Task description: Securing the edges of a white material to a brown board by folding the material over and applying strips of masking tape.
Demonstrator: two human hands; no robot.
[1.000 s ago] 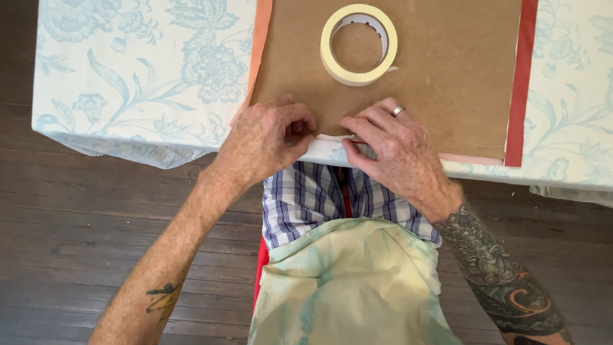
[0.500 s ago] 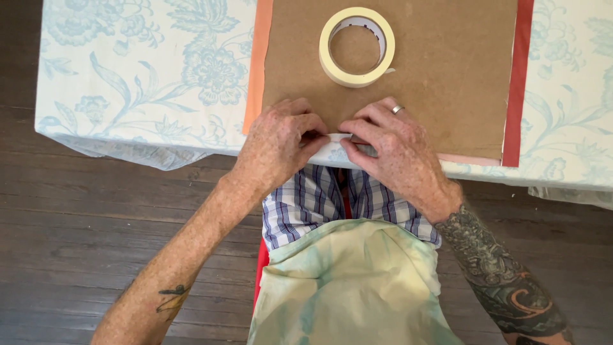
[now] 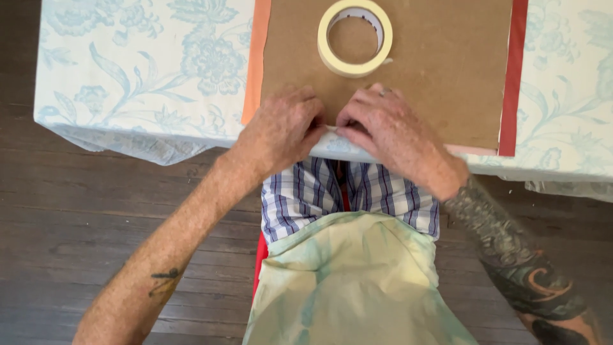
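A wooden plank floor [image 3: 76, 243] fills the lower part of the view, seen from above by the person who is seated at a table. The table is covered by a pale blue floral tablecloth [image 3: 147, 76], whose edge hangs down toward the floor. On the cloth lies a large brown board [image 3: 440, 70], squared to the table's near edge, likely so both hands can reach its closest side. An orange strip [image 3: 257, 61] shows along the board's left side and a red strip [image 3: 514, 76] along its right, as if coloured sheets lie beneath it. A roll of cream masking tape [image 3: 355, 37] rests flat on the board, just beyond the hands, within easy reach.

The left hand [image 3: 278, 131] and right hand [image 3: 386, 128] meet at the board's near edge, knuckles up, fingertips almost touching. Both sets of fingers are curled and pressed down on a pale strip of tape [image 3: 332, 135] lying along that edge, seemingly to bind the board's edge. Whether the thumbs pinch underneath cannot be told. A ring sits on the right hand. Below, a plaid shirt [image 3: 319, 191] and pale green apron [image 3: 351, 287] cover the lap.
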